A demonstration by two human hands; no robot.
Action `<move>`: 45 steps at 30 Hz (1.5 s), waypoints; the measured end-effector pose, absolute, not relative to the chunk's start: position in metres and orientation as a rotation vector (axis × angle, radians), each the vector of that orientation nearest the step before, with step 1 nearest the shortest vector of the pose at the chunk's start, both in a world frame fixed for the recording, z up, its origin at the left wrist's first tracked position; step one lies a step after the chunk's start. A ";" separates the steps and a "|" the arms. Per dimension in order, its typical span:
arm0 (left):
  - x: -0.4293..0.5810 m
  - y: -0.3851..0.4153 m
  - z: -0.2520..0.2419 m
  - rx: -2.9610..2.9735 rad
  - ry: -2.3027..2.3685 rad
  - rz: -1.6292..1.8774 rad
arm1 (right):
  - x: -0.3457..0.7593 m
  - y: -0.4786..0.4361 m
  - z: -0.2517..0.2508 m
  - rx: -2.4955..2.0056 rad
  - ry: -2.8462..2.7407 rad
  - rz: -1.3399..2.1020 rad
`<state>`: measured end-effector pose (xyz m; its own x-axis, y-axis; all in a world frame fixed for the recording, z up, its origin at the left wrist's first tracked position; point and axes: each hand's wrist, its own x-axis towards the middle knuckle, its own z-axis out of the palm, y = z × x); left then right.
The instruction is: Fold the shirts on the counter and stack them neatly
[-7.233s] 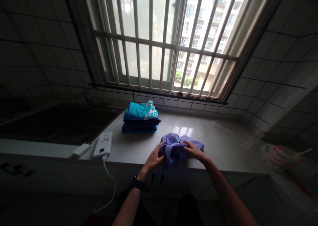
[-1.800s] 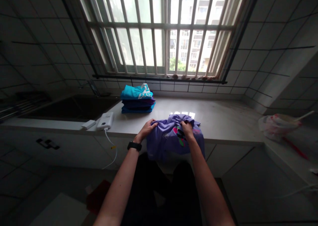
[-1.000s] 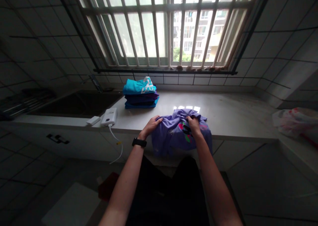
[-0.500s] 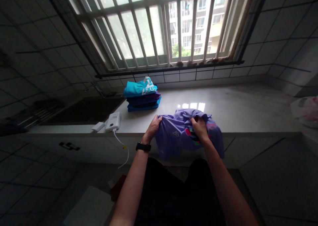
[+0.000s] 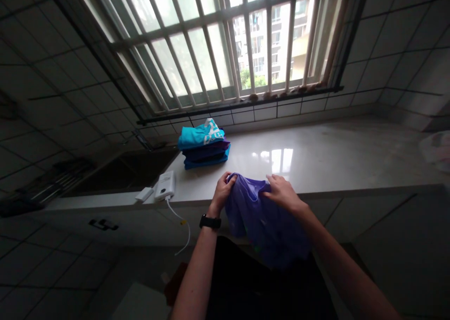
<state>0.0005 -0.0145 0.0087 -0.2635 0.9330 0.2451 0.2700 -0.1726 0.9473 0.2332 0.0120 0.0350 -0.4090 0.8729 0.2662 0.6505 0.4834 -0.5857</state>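
Cloth [image 5: 269, 231]: purple, hanging between left hand [image 5: 222, 192] and right hand [image 5: 284, 194], before the near edge of the worktop [image 5: 337, 153].
Grip: left pinches its top; right touches it, pinch unclear.
Surface: pale, shiny; folded stack [image 5: 204, 144] left.
Wall [image 5: 393, 29]: tiled, barred window [image 5: 200, 53].

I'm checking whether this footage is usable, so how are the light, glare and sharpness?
In the head view, the window is washed out in places and its light glares off the counter; in the same head view, the sink sits in deep shadow, the purple cloth darkens lower down, and the bag at the right edge looks blurred.
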 end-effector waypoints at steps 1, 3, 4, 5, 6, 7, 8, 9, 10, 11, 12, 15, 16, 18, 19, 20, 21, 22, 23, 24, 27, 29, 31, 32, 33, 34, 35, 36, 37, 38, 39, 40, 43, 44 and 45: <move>0.001 -0.016 0.009 1.412 1.538 1.481 | 0.229 0.015 0.028 -1.265 -2.239 0.498; -0.001 -0.023 0.013 1.472 1.638 1.495 | 0.232 0.020 0.022 -1.234 -2.243 0.518; -0.003 -0.027 0.017 1.540 1.703 1.481 | 0.238 0.023 0.023 -1.214 -2.197 0.556; -0.007 -0.031 0.023 1.633 1.773 1.441 | 0.246 0.027 0.028 -1.196 -2.134 0.598; -0.011 -0.035 0.031 1.748 1.840 1.373 | 0.255 0.031 0.036 -1.173 -2.072 0.637; -0.016 -0.038 0.041 1.876 1.902 1.278 | 0.265 0.036 0.047 -1.142 -2.026 0.671; -0.022 -0.039 0.055 2.005 1.961 1.166 | 0.275 0.041 0.060 -1.100 -2.011 0.712; -0.028 -0.038 0.072 2.127 2.018 1.048 | 0.283 0.048 0.074 -1.044 -2.031 0.771; -0.033 -0.034 0.091 2.234 2.079 0.937 | 0.291 0.054 0.090 -0.970 -2.088 0.862; -0.037 -0.028 0.113 2.316 2.152 0.835 | 0.298 0.062 0.106 -0.880 -2.173 0.979; -0.040 -0.018 0.136 2.377 2.227 0.759 | 0.303 0.071 0.122 -0.783 -2.265 1.095; -0.036 0.020 0.198 2.447 2.435 0.714 | 0.304 0.102 0.167 -0.645 -2.489 1.160; -0.030 0.033 0.211 2.460 2.468 0.769 | 0.300 0.113 0.179 -0.713 -2.519 1.038; -0.012 0.057 0.217 2.521 2.498 0.935 | 0.286 0.131 0.195 -1.007 -2.406 0.612; -0.001 0.066 0.209 2.573 2.485 0.988 | 0.277 0.137 0.197 -1.163 -2.249 0.354; 0.009 0.072 0.194 2.630 2.456 0.985 | 0.268 0.141 0.194 -1.280 -2.084 0.123; 0.019 0.076 0.174 2.678 2.410 0.906 | 0.259 0.141 0.186 -1.364 -1.962 -0.052; 0.026 0.078 0.149 2.707 2.325 0.749 | 0.250 0.139 0.173 -1.424 -1.905 -0.164; 0.031 0.078 0.122 2.665 2.242 0.518 | 0.244 0.135 0.156 -1.488 -1.919 -0.200; 0.033 0.078 0.094 2.526 2.232 0.336 | 0.239 0.129 0.136 -1.574 -2.005 -0.151; 0.022 0.075 0.029 2.279 2.244 0.163 | 0.235 0.110 0.069 -1.765 -2.280 0.204; 0.006 0.077 0.007 2.306 2.172 0.172 | 0.240 0.105 0.034 -1.848 -2.348 0.333; -0.010 0.083 0.001 2.336 2.111 0.199 | 0.247 0.108 0.014 -1.861 -2.350 0.344; -0.017 0.088 0.001 2.326 2.110 0.205 | 0.251 0.112 0.010 -1.848 -2.341 0.332; -0.023 0.092 0.003 2.297 2.127 0.202 | 0.255 0.118 0.008 -1.838 -2.335 0.338; -0.027 0.096 0.006 2.255 2.155 0.191 | 0.259 0.124 0.008 -1.825 -2.332 0.354; -0.029 0.099 0.008 2.209 2.186 0.178 | 0.263 0.130 0.008 -1.809 -2.327 0.375; -0.030 0.102 0.010 2.170 2.215 0.171 | 0.267 0.135 0.008 -1.794 -2.319 0.398; -0.030 0.104 0.011 2.143 2.238 0.176 | 0.271 0.140 0.007 -1.779 -2.308 0.420; -0.030 0.105 0.011 2.129 2.256 0.191 | 0.275 0.144 0.005 -1.768 -2.293 0.431; -0.029 0.106 0.010 2.126 2.273 0.215 | 0.279 0.148 0.003 -1.767 -2.275 0.425; -0.027 0.106 0.009 2.129 2.286 0.242 | 0.283 0.152 0.001 -1.771 -2.266 0.400; -0.024 0.105 0.007 2.132 2.299 0.295 | 0.294 0.165 0.000 -1.769 -2.320 0.270; -0.024 0.105 0.007 2.128 2.297 0.302 | 0.299 0.171 0.003 -1.750 -2.356 0.245; -0.023 0.104 0.008 2.122 2.297 0.305 | 0.304 0.177 0.007 -1.731 -2.383 0.243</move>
